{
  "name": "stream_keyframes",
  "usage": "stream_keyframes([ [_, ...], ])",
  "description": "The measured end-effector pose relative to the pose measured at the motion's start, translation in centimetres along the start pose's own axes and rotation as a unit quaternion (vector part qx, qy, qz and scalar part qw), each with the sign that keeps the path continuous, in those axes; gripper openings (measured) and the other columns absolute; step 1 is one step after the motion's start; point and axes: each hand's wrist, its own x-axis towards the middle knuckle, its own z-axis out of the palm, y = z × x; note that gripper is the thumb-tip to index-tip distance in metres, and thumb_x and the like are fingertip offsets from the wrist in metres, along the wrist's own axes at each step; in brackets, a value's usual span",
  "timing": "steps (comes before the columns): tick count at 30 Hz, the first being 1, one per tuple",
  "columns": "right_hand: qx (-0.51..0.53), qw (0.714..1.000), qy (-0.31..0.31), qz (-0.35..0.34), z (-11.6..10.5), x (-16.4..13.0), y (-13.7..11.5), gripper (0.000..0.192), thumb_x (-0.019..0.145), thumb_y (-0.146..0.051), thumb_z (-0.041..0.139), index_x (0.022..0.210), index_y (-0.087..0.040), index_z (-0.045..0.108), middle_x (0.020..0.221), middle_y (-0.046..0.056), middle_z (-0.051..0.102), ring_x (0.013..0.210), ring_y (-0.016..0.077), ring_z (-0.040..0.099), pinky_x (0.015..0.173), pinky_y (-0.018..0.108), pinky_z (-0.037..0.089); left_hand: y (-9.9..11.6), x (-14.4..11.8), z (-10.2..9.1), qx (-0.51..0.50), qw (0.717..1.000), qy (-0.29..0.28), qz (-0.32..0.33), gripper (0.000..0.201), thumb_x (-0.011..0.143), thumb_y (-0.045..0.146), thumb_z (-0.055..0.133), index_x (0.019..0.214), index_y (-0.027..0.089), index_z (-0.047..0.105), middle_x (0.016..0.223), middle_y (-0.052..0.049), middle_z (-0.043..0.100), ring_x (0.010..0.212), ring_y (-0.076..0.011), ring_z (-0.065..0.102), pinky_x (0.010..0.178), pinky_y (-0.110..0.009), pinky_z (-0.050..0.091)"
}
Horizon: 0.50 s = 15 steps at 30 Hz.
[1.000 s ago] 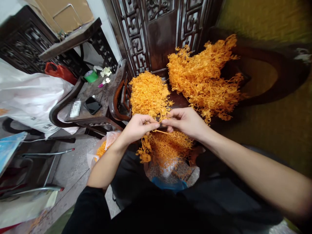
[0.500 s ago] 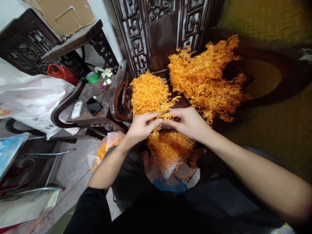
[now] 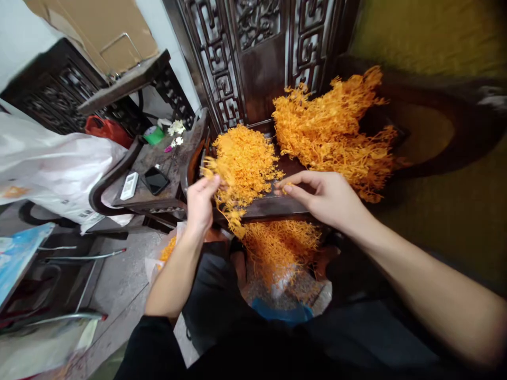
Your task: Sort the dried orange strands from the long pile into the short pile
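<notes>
My left hand [image 3: 200,203] is raised and pinches a small orange stringy sprig [image 3: 225,203] that dangles beside a fine-shredded orange pile [image 3: 245,158] on a dark wooden seat [image 3: 273,207]. My right hand [image 3: 327,198] hovers at the seat's front edge with thumb and forefinger close together on a tiny orange bit; the other fingers are spread. A larger, coarser orange branchy heap [image 3: 336,132] lies to the right on the seat. Below the seat edge, between my knees, more orange strands [image 3: 279,248] sit in a clear bag.
A carved dark chair back [image 3: 261,58] stands behind the piles. To the left a low wooden table [image 3: 166,158] bears a phone [image 3: 155,180], a remote [image 3: 129,185] and a green cup [image 3: 153,134]. White plastic bags [image 3: 51,163] lie farther left; a small bag with orange bits [image 3: 164,253] is on the floor.
My hands, joined over one sprig before, have parted. The left hand rose leftward with the sprig toward the fine pile; the right hand stayed near the seat's front edge.
</notes>
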Motion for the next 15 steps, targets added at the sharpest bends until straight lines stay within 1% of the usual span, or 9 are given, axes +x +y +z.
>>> stream_keyframes([
  [1, 0.032, 0.999, -0.004, 0.002, -0.2, 0.1, 0.0, 0.015, 0.092, -0.03, 0.066, 0.096, -0.02, 0.076, 0.093, 0.007, 0.078, 0.078, 0.0217, 0.07, 0.073, 0.037, 0.053, -0.1, -0.4, 0.3, 0.003, 0.999, -0.05, -0.022, 0.026, 0.084, 0.042, 0.078, 0.075, 0.018, 0.079, 0.076, -0.003, 0.074, 0.074, -0.0137, 0.064, 0.08, -0.028, 0.05],
  [3, 0.074, 0.997, 0.002, -0.016, -0.3, 0.2, -0.1, 0.019, 0.092, -0.026, 0.062, 0.105, -0.02, 0.074, 0.097, 0.007, 0.076, 0.077, 0.0193, 0.069, 0.071, 0.036, 0.053, 0.0, -1.5, 1.2, 0.026, 0.991, -0.13, -0.034, 0.028, 0.085, 0.045, 0.077, 0.082, 0.018, 0.082, 0.081, -0.005, 0.077, 0.08, -0.0166, 0.068, 0.082, -0.029, 0.051],
  [5, 0.08, 0.995, 0.014, -0.051, -0.2, 0.1, -0.3, 0.022, 0.093, -0.02, 0.055, 0.107, -0.019, 0.072, 0.094, 0.005, 0.073, 0.077, 0.0172, 0.065, 0.071, 0.034, 0.05, 0.2, -2.5, 2.0, 0.046, 0.984, -0.169, -0.02, 0.03, 0.087, 0.047, 0.076, 0.088, 0.018, 0.083, 0.089, -0.006, 0.079, 0.086, -0.0185, 0.07, 0.084, -0.03, 0.052],
  [7, 0.069, 0.994, 0.018, -0.081, 0.2, -0.2, -0.6, 0.025, 0.095, -0.021, 0.051, 0.111, -0.019, 0.071, 0.091, 0.004, 0.069, 0.08, 0.0166, 0.062, 0.072, 0.032, 0.047, 0.5, -3.1, 2.6, 0.053, 0.981, -0.186, -0.012, 0.03, 0.089, 0.047, 0.074, 0.088, 0.019, 0.083, 0.091, -0.006, 0.079, 0.089, -0.0191, 0.07, 0.086, -0.03, 0.052],
  [8, 0.06, 0.995, 0.013, -0.084, 0.5, -0.4, -0.8, 0.025, 0.097, -0.025, 0.052, 0.114, -0.019, 0.069, 0.089, 0.003, 0.067, 0.079, 0.0165, 0.061, 0.071, 0.032, 0.046, 0.5, -3.3, 2.8, 0.054, 0.98, -0.192, -0.012, 0.03, 0.09, 0.047, 0.073, 0.087, 0.019, 0.083, 0.091, -0.006, 0.079, 0.089, -0.0189, 0.07, 0.086, -0.03, 0.052],
  [10, 0.027, 0.996, 0.012, -0.08, 1.2, -0.7, -1.1, 0.03, 0.096, -0.039, 0.061, 0.116, -0.018, 0.066, 0.084, 0.002, 0.064, 0.072, 0.0156, 0.057, 0.066, 0.031, 0.042, 0.6, -3.5, 3.1, 0.053, 0.978, -0.199, -0.014, 0.031, 0.091, 0.046, 0.071, 0.084, 0.018, 0.082, 0.087, -0.005, 0.077, 0.085, -0.0177, 0.069, 0.082, -0.029, 0.051],
  [12, -0.027, 0.995, 0.023, -0.09, 1.8, -1.0, -1.3, 0.032, 0.091, -0.047, 0.07, 0.103, -0.017, 0.065, 0.076, 0.0, 0.059, 0.066, 0.014, 0.051, 0.063, 0.031, 0.039, 0.6, -3.7, 3.3, 0.058, 0.977, -0.205, -0.019, 0.032, 0.091, 0.046, 0.071, 0.081, 0.017, 0.08, 0.082, -0.004, 0.075, 0.078, -0.016, 0.065, 0.076, -0.028, 0.049],
  [14, -0.075, 0.989, 0.033, -0.126, 2.0, -1.0, -1.4, 0.028, 0.094, -0.043, 0.068, 0.084, -0.019, 0.06, 0.071, -0.001, 0.055, 0.064, 0.0133, 0.049, 0.063, 0.031, 0.036, 0.6, -3.6, 3.4, 0.064, 0.977, -0.2, -0.025, 0.031, 0.091, 0.044, 0.072, 0.077, 0.016, 0.079, 0.077, -0.003, 0.072, 0.073, -0.0147, 0.062, 0.071, -0.027, 0.047],
  [15, -0.093, 0.984, 0.042, -0.146, 1.8, -0.8, -1.3, 0.029, 0.097, -0.039, 0.064, 0.078, -0.019, 0.057, 0.07, 0.0, 0.055, 0.065, 0.0134, 0.049, 0.064, 0.031, 0.036, 0.6, -3.5, 3.3, 0.061, 0.98, -0.187, -0.027, 0.029, 0.089, 0.041, 0.073, 0.075, 0.016, 0.078, 0.075, -0.003, 0.071, 0.072, -0.0143, 0.061, 0.07, -0.027, 0.047],
])
